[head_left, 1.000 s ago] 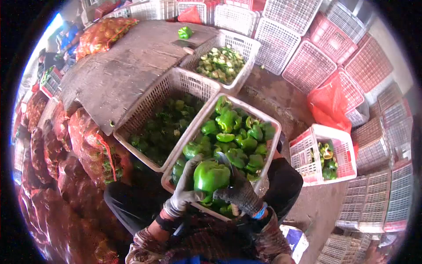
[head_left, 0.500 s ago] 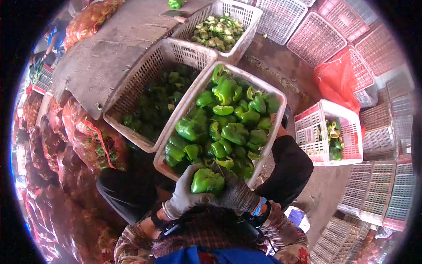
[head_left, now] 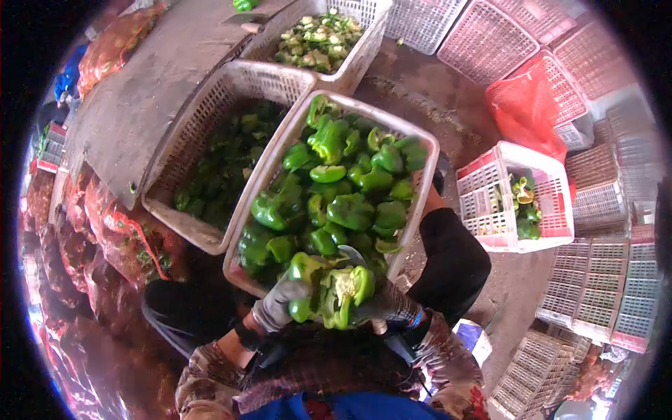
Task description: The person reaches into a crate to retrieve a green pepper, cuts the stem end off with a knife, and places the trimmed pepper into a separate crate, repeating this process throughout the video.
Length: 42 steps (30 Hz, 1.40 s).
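A green bell pepper (head_left: 322, 294), split open with its pale core and seeds showing, is held over my lap. My left hand (head_left: 277, 305), in a grey glove, is closed around its left side. My right hand (head_left: 386, 305), in a darker glove, is closed on a knife (head_left: 352, 255) at the pepper's right. Part of the blade shows above the pepper, and a light wooden handle end sticks out below that hand. The right fingers are partly hidden behind the pepper. Just beyond both hands stands a crate (head_left: 428, 175) of cut green peppers (head_left: 350, 211).
Left of it is a second crate (head_left: 157, 157) with darker green pieces. Behind stands a crate (head_left: 378, 31) of pale-green cores. A red-and-white crate (head_left: 514, 245) holds scraps on the right. Stacked crates (head_left: 588, 294) line the right; mesh sacks (head_left: 129, 238) fill the left.
The pepper, whole-looking before, is now opened up with its core and seeds exposed. The knife blade shows more clearly above it. The view has shifted slightly.
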{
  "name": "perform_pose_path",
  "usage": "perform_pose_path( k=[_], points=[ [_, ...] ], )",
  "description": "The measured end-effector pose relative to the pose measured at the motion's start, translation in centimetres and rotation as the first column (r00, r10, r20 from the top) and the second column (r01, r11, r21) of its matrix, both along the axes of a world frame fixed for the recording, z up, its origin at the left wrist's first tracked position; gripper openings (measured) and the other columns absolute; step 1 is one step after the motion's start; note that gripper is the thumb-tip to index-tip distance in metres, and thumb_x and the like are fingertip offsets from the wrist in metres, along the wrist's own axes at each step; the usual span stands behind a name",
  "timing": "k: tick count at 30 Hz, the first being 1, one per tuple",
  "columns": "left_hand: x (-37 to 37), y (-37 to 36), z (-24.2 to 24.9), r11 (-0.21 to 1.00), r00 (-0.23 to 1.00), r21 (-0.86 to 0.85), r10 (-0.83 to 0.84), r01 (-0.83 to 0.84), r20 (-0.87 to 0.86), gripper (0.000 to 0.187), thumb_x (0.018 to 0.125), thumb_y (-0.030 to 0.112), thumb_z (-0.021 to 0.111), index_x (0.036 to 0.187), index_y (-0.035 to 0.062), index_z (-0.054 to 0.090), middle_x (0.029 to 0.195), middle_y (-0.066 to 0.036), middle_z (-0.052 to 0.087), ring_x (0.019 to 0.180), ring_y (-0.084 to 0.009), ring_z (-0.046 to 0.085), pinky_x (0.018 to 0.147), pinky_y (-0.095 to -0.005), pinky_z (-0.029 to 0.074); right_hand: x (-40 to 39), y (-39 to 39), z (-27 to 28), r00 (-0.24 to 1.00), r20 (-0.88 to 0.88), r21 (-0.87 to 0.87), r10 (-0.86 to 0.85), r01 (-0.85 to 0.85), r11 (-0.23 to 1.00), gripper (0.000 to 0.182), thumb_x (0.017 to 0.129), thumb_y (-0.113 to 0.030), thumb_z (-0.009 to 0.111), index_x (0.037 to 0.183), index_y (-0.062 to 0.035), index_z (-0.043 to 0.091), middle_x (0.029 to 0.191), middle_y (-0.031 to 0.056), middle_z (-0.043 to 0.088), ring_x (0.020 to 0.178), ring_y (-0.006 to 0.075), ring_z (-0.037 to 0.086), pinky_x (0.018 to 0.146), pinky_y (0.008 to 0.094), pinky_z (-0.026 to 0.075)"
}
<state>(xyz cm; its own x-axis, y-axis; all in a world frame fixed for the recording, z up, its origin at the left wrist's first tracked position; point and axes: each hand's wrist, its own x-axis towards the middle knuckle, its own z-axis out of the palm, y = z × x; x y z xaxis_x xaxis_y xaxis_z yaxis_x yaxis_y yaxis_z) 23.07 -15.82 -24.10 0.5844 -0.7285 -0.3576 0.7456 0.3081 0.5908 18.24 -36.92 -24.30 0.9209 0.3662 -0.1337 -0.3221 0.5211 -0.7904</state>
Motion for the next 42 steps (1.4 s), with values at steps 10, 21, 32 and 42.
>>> perform_pose_path(
  k=[10, 21, 32, 42],
  points=[
    [12.0, -12.2, 4.6, 0.936, 0.787, 0.098, 0.224, -0.338, 0.574, 0.049, 0.096, 0.016, 0.053, 0.139, 0.0037, 0.033, 0.117, -0.007, 0.055, 0.098, -0.0144, 0.056, 0.084, -0.026, 0.048, -2.8, -4.2, -2.2, 0.764, 0.187, -0.53, -0.618, 0.608, 0.591, 0.051, 0.092, -0.028, 0.059, 0.134, -0.007, 0.038, 0.116, 0.0079, 0.057, 0.098, 0.0177, 0.059, 0.082, 0.0325, 0.052],
    [15.3, -26.4, -6.3, 0.543, -0.301, 0.61, -0.836, -0.577, 0.459, 0.058, 0.089, 0.036, 0.047, 0.142, 0.0144, 0.038, 0.152, -0.01, 0.027, 0.14, -0.0341, 0.022, 0.106, -0.0664, 0.014, -2.7, -6.3, -1.2, 0.677, 0.208, -0.484, -0.706, 0.698, 0.527, 0.057, 0.086, -0.012, 0.066, 0.135, -0.0024, 0.037, 0.127, 0.013, 0.052, 0.113, 0.0223, 0.056, 0.092, 0.037, 0.051],
    [12.7, -9.2, 2.8, 0.933, 0.83, 0.297, -0.327, 0.205, 0.452, 0.045, 0.089, 0.021, 0.064, 0.126, -0.0007, 0.052, 0.107, -0.006, 0.063, 0.097, -0.0134, 0.058, 0.083, -0.0265, 0.047, 2.2, -5.4, 4.6, 0.754, 0.637, -0.745, -0.16, 0.656, 0.12, 0.071, 0.074, -0.027, 0.077, 0.135, -0.0092, 0.046, 0.122, 0.014, 0.06, 0.109, 0.0292, 0.061, 0.09, 0.0367, 0.05],
    [6.1, -1.9, 4.8, 0.991, 0.955, 0.135, -0.042, 0.002, 0.294, 0.055, 0.09, 0.023, 0.065, 0.134, -0.0023, 0.044, 0.119, -0.002, 0.058, 0.105, -0.0093, 0.055, 0.09, -0.0258, 0.045, 3.3, -2.5, -0.1, 0.888, 0.18, -0.538, -0.423, 0.449, 0.714, 0.065, 0.087, -0.013, 0.058, 0.146, -0.007, 0.029, 0.141, 0.0084, 0.042, 0.122, 0.0195, 0.048, 0.095, 0.0294, 0.044]
  ],
)
